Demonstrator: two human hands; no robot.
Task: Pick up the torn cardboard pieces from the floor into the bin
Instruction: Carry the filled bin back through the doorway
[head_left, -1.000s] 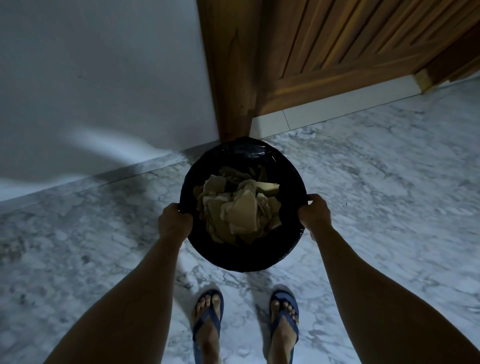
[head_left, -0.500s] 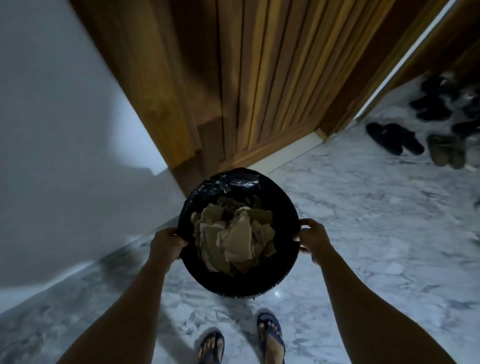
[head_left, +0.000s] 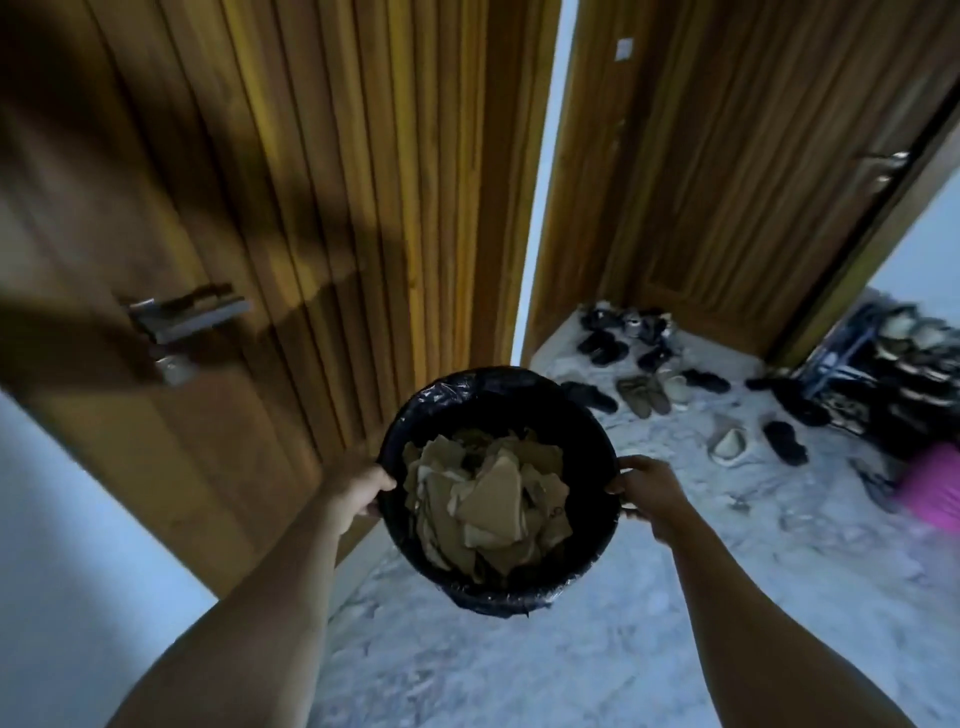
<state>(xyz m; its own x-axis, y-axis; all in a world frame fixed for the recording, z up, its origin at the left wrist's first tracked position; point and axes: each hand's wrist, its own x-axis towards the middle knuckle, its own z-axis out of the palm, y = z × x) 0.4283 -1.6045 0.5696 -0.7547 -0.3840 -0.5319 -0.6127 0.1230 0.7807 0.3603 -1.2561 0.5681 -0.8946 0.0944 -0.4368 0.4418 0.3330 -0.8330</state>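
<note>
Cardboard pieces (head_left: 493, 499) fill the bin (head_left: 587, 441), black liner over its rim; bin held up above marble floor (head_left: 597, 649); left hand (head_left: 358, 488) and right hand (head_left: 649, 493) each grip opposite rim edges, fingers curled on it; wooden door (head_left: 260, 208) with handle (head_left: 187, 312) at left; shoes (head_left: 644, 395) scattered beyond; shoe rack (head_left: 898, 364) at right.
</note>
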